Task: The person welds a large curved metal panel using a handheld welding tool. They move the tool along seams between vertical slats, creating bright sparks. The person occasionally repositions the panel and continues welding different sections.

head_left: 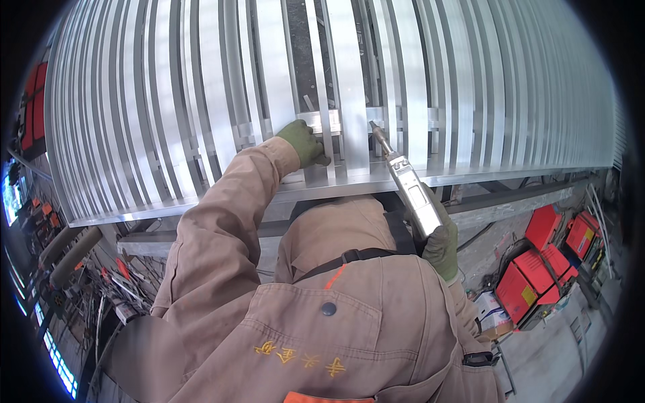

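Note:
Long silver metal slats (353, 87) run away from me side by side, joined by a flat crossbar and a front edge rail (322, 188). My left hand (306, 142), in a green glove, is closed on a narrow slat (320, 74) near the crossbar. My right hand (440, 250), gloved the same, grips the rear of a silver laser welding gun (413, 191). The gun's thin nozzle points up and left, its tip beside a broad slat at the crossbar. Whether the tip touches metal I cannot tell.
Red equipment cases (531, 285) stand on the floor at the right. Tools and cables (124, 272) clutter the left floor, near thick round bars (75, 252). A support beam (504, 205) runs below the slats' front edge. Dark gaps separate the slats.

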The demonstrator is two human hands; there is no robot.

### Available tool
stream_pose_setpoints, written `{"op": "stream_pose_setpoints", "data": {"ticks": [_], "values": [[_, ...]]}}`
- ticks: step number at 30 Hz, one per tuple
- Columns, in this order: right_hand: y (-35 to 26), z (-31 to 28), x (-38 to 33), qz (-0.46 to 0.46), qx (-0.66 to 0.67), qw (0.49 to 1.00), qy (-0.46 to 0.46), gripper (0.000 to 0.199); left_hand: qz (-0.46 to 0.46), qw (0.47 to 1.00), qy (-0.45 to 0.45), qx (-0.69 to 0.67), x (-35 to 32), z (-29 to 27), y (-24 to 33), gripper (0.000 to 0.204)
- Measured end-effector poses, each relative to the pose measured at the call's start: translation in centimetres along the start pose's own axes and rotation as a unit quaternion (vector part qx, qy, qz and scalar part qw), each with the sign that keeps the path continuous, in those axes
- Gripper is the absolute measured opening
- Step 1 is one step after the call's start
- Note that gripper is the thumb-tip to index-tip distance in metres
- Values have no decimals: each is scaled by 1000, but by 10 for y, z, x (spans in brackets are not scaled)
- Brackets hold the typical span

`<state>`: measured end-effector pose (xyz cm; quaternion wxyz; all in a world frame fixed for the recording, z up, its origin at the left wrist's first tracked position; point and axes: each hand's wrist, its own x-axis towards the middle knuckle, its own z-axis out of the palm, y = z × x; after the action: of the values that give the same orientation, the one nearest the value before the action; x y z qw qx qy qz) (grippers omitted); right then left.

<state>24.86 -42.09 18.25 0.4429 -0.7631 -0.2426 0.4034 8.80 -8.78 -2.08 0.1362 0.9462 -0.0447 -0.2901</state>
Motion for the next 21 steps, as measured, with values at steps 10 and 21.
{"op": "stream_pose_setpoints", "data": {"ticks": [10,21], "values": [[-3,0,-2,8,11,1000,-5,115,0,999,48,-9,2,15,-3,40],[0,-29,17,-1,13,998,-54,91,-32,988,146,-26,-6,26,7,34]]}}
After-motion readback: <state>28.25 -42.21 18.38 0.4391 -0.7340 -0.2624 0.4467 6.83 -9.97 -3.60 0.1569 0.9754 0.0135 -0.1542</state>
